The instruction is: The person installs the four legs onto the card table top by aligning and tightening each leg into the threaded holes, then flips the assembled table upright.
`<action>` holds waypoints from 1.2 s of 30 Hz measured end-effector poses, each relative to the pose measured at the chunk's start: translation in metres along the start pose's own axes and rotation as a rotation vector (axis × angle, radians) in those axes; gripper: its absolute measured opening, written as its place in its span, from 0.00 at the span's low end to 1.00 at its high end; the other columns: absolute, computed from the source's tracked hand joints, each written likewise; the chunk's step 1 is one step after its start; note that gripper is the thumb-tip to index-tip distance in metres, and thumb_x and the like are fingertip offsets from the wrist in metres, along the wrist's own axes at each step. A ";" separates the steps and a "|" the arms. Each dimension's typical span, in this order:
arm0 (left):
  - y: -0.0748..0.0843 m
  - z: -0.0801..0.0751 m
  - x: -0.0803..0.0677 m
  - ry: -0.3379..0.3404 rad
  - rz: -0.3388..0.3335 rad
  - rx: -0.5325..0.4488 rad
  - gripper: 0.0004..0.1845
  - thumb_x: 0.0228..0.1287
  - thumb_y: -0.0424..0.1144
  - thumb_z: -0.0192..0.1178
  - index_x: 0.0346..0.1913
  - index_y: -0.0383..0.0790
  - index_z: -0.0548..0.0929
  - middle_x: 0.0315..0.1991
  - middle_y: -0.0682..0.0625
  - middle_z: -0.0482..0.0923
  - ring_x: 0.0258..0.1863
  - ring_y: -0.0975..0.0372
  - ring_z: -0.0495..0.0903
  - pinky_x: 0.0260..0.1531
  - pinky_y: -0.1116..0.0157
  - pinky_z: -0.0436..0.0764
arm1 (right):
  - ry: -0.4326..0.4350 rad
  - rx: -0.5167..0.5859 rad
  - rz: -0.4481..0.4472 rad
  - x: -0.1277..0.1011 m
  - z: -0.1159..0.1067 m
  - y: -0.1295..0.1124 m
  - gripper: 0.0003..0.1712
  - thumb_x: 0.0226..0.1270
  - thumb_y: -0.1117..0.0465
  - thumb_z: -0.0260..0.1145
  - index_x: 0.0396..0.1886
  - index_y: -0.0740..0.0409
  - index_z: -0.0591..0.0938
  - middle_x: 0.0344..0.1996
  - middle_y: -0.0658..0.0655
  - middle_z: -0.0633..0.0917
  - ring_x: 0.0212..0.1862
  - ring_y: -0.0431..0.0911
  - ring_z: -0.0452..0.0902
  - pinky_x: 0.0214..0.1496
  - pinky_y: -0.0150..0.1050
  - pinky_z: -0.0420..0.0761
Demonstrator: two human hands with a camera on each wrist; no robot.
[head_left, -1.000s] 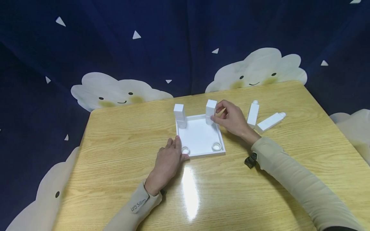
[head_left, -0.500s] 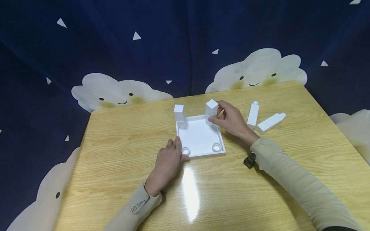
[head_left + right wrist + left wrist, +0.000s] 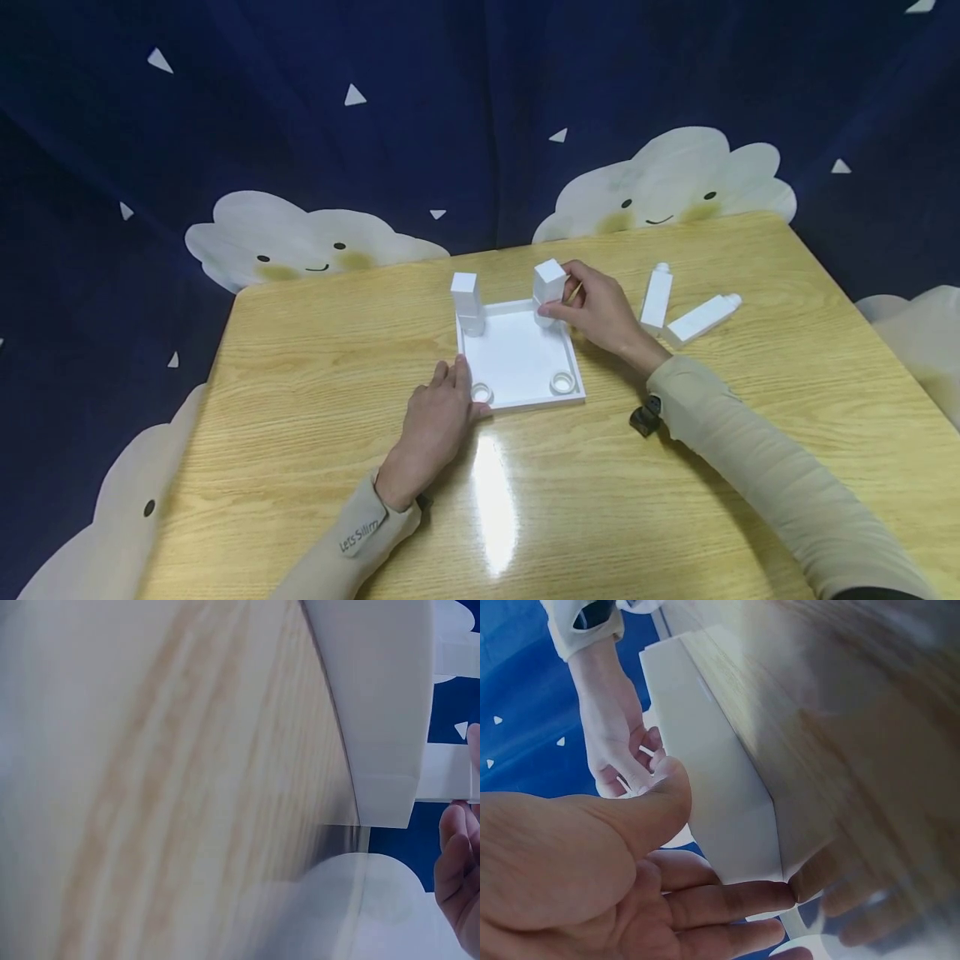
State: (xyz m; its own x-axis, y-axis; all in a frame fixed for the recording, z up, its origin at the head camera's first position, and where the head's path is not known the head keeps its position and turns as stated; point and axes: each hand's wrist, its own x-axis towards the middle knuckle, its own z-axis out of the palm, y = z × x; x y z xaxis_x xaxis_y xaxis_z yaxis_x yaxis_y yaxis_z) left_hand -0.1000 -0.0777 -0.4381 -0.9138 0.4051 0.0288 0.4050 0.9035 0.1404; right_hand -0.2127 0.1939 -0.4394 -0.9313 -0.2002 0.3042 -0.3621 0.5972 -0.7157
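A white square tabletop (image 3: 517,358) lies upside down with its rim up, like a shallow tray. My left hand (image 3: 435,417) holds its near left corner; in the left wrist view the thumb (image 3: 667,799) presses one side wall and the fingers (image 3: 727,904) reach along the other. At the far right corner my right hand (image 3: 600,312) pinches an upright, square white leg (image 3: 550,279) between thumb and fingers. Another leg (image 3: 466,296) stands at the far left corner. Round sockets show at the near left (image 3: 482,392) and near right (image 3: 562,382) corners.
Two loose legs, one pointing away (image 3: 657,296) and one slanted (image 3: 702,319), lie right of the right hand, their round ends outward. The wooden table (image 3: 322,350) meets a dark blue curtain (image 3: 450,108) at its far edge.
The leg in my right hand has turned about its upright axis, now showing a corner toward me. The left hand and the tabletop stay in place.
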 end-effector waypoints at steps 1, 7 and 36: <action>0.000 0.000 0.000 -0.005 -0.002 -0.001 0.46 0.64 0.56 0.61 0.70 0.20 0.64 0.63 0.30 0.73 0.64 0.38 0.72 0.50 0.43 0.80 | 0.000 0.001 0.005 0.000 0.000 0.000 0.28 0.55 0.53 0.81 0.51 0.57 0.79 0.29 0.51 0.79 0.27 0.45 0.73 0.28 0.36 0.73; 0.001 0.000 -0.001 -0.004 -0.003 0.005 0.46 0.64 0.56 0.61 0.70 0.20 0.64 0.63 0.30 0.74 0.64 0.39 0.72 0.49 0.43 0.81 | -0.016 -0.003 0.029 0.002 -0.001 -0.001 0.28 0.55 0.52 0.81 0.50 0.57 0.79 0.29 0.52 0.79 0.28 0.45 0.73 0.29 0.37 0.73; 0.000 0.000 -0.001 0.019 0.009 -0.017 0.46 0.63 0.55 0.63 0.69 0.19 0.64 0.62 0.30 0.74 0.63 0.38 0.72 0.48 0.42 0.81 | -0.003 0.054 0.009 -0.002 -0.003 0.002 0.19 0.62 0.56 0.74 0.46 0.57 0.77 0.32 0.52 0.83 0.29 0.45 0.77 0.30 0.34 0.74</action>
State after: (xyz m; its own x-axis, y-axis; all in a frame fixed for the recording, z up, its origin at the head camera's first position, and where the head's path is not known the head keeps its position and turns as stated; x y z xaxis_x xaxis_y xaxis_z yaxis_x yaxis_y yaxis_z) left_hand -0.0996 -0.0781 -0.4385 -0.9105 0.4107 0.0489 0.4131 0.8971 0.1568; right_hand -0.2109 0.1973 -0.4397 -0.9347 -0.1970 0.2957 -0.3550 0.5559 -0.7517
